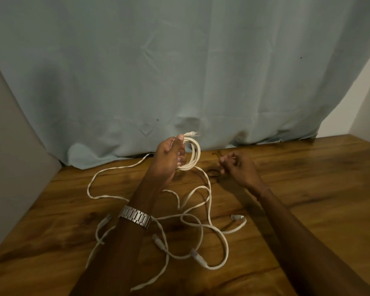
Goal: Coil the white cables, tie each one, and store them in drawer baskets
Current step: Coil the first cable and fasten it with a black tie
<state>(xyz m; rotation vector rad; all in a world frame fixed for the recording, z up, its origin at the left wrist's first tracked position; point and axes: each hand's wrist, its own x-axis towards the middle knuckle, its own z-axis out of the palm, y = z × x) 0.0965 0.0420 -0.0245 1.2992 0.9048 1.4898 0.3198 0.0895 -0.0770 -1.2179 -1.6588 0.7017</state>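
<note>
1. Left hand (pixel 169 159) holds a small coil of white cable (pixel 191 155) up above the counter (pixel 308 167). Its grip is wrapped round the loops, thumb on top near the connector end (pixel 192 134), which sticks out past the fingers.
2. Right hand (pixel 237 165) hovers just right of the coil, fingers loosely curled. Whether it pinches anything, cannot tell.
3. The rest of the white cabling (pixel 201 223) lies slack and tangled on the counter near the forearms, several plugs visible. Coiling looks only begun.
4. A dark ring, probably an elastic tie (pixel 213 173), lies on the counter between the hands.
5. To do the step well: right hand feeds slack, keeps loops equal, and clears crossings before each wrap. Left grip stays firm so loops don't spring.
6. No drawer baskets in view.
</note>
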